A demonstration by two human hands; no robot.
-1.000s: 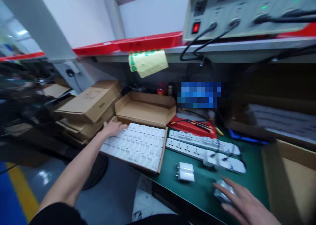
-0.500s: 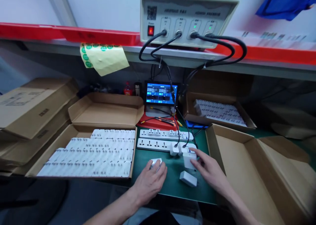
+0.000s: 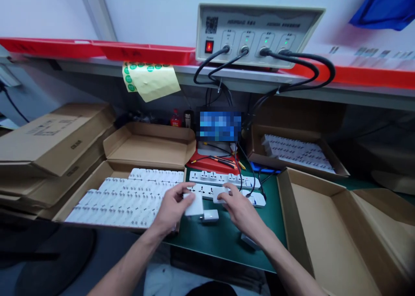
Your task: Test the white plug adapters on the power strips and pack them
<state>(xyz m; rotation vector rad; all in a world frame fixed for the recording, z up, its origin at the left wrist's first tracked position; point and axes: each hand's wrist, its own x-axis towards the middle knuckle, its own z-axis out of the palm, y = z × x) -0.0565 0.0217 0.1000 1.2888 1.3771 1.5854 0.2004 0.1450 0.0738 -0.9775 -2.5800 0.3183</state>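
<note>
My left hand (image 3: 175, 205) pinches a white charger (image 3: 194, 204) in front of the left end of the near power strip (image 3: 207, 191). Another white charger (image 3: 220, 195) is between the fingers of my right hand (image 3: 235, 201), over the middle of that strip. Between my hands, a white charger (image 3: 211, 216) lies on the green mat with its prongs to the left. One more white charger (image 3: 249, 241) is partly hidden beneath my right forearm. The far power strip (image 3: 220, 178) runs behind the near one.
An open carton (image 3: 110, 170) with rows of white chargers stands left; cartons are stacked beyond it. An open carton (image 3: 320, 218) is at the right, another with chargers (image 3: 298, 153) behind. Black cables hang from a tester (image 3: 259, 32) on the shelf.
Both hands have moved left and toward the strips. My left hand has let go of the charger on the mat and holds another. Chargers with cables no longer show on the near strip. The view has shifted.
</note>
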